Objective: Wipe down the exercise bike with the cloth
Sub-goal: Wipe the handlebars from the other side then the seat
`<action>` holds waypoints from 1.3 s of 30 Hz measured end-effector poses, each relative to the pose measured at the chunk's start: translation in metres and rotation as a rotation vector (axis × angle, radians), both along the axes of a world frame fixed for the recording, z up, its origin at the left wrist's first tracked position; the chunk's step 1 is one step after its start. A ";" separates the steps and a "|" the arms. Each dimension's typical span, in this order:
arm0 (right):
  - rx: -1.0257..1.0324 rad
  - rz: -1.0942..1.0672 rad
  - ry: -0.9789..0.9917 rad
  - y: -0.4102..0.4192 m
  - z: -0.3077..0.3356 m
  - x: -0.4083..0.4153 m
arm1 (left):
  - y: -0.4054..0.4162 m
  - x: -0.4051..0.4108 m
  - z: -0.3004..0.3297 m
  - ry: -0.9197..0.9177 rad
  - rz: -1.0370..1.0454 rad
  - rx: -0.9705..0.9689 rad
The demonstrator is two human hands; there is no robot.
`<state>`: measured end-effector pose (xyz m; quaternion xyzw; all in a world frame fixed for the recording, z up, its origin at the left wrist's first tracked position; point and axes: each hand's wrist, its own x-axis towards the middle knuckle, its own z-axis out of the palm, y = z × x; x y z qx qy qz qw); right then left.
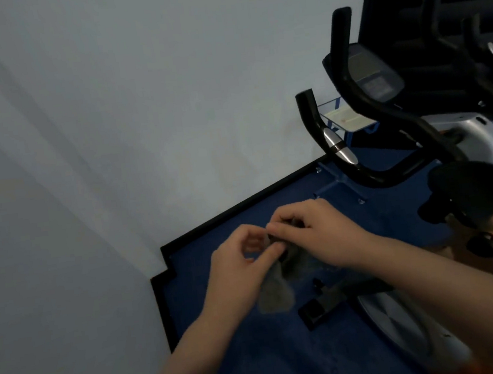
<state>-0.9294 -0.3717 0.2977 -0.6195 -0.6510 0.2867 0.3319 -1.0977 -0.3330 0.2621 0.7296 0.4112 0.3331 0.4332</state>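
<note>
In the head view, both hands meet a little below the centre of the picture, above the blue floor (pixel 258 354). The left hand (pixel 235 265) comes in from about 7 o'clock; its fingers are curled and the thumb and fingertips pinch the upper edge of the grey cloth (pixel 276 288). The right hand (pixel 314 228) comes in from about 4 o'clock, and its curled fingers grip the same top edge of the cloth, just beside the left hand's fingertips. The cloth hangs down from the two hands, bunched, its lower part toward 6 o'clock from the fingers. The picture is dim and a bit blurred, so the exact fold of the cloth I cannot tell.

The exercise bike (pixel 464 143) stands at about 3 o'clock from the hands, apart from the cloth. Its black handlebar (pixel 311 118) rises at 1 o'clock, with the console (pixel 370 74) behind it at 1 o'clock too. The black saddle (pixel 466 189) is at 3 o'clock, and a pedal (pixel 314 311) lies at 5 o'clock, just under the hanging cloth in the picture. A pale wall (pixel 138 107) fills the left and upper part, from 8 to 12 o'clock.
</note>
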 end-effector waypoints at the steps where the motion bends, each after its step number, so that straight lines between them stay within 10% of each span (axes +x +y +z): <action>1: -0.016 -0.007 -0.011 -0.001 0.000 0.003 | 0.002 -0.002 -0.002 0.031 -0.011 0.048; 12: -0.039 -0.119 -0.300 -0.012 -0.010 0.019 | 0.020 -0.042 -0.005 0.114 0.048 -0.115; 20: -0.385 -0.279 0.684 -0.006 -0.022 -0.020 | -0.028 -0.012 0.002 -0.032 0.039 -0.046; 29: -0.169 0.009 0.353 0.008 0.003 -0.009 | -0.020 -0.044 -0.011 -0.175 0.235 0.101; 35: -0.223 0.235 0.167 0.023 0.032 0.008 | 0.012 -0.031 -0.039 0.069 -0.388 -0.240; 39: -0.181 0.207 -0.014 0.029 0.043 0.030 | 0.010 -0.026 -0.049 0.006 -0.393 -0.326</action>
